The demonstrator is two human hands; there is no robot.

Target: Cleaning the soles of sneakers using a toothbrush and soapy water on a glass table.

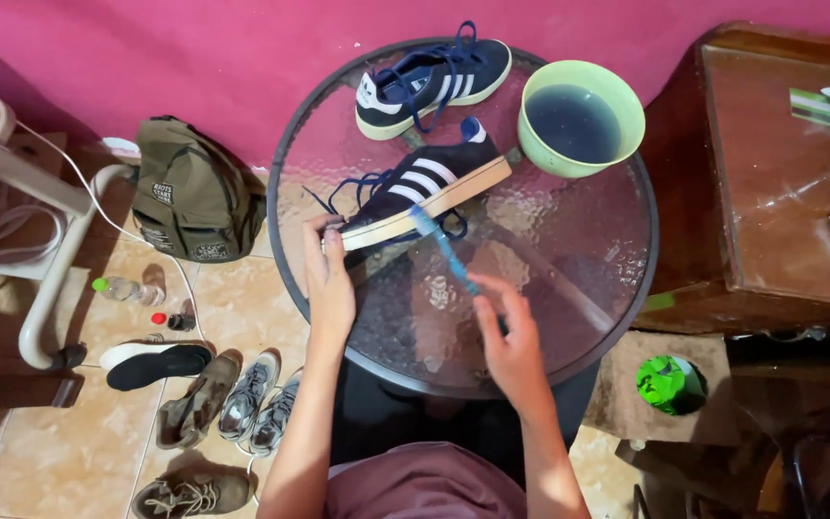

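Observation:
On a round glass table (pixel 569 288) my left hand (pixel 327 279) grips the toe of a dark blue sneaker (pixel 425 187) with white stripes, tilted on its side so its pale sole edge faces me. My right hand (pixel 511 341) holds a blue toothbrush (pixel 444 245), its bristle end touching the sneaker's sole edge. The matching second sneaker (pixel 431 85) lies farther back on the table. A green bowl (pixel 626 135) of dark water stands at the table's back right.
A wooden cabinet (pixel 770 183) with white cloths stands to the right. On the tiled floor to the left are an olive backpack (pixel 189 197), a plastic bottle (pixel 127 288), several shoes (pixel 232 399) and a white metal frame (pixel 45 288). A green object (pixel 663 383) lies under the table's right side.

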